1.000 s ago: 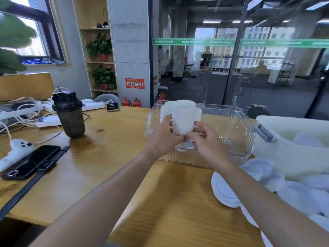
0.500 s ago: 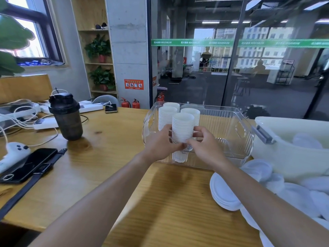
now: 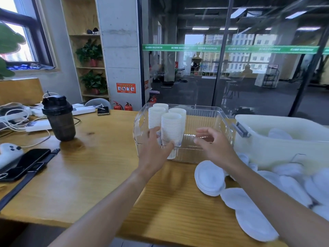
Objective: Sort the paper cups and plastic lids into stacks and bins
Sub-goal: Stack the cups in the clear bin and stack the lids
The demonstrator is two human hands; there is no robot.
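A clear plastic bin (image 3: pixel 204 108) stands on the wooden table (image 3: pixel 89 175) with several stacks of white paper cups inside. The nearest cup stack (image 3: pixel 171 125) stands upright at the bin's front left. My left hand (image 3: pixel 154 148) is right beside its lower part, fingers spread and curled loosely. Further right, my right hand (image 3: pixel 211 145) hovers at the bin's front wall, clear of the stack, with its fingers apart and nothing in it. White plastic lids (image 3: pixel 209 177) lie in loose piles at the right, in front of a cream bin (image 3: pixel 267 150) that holds more lids.
A dark shaker bottle (image 3: pixel 59 118) stands at the left. A black phone (image 3: pixel 25 164), a white controller (image 3: pixel 8 152), a power strip (image 3: pixel 38 125) and cables lie along the left edge. A glass wall runs behind the table.
The cup stack that both hands held has gone down into the clear bin. Both hands have let go, and the right hand has drawn away to the right.
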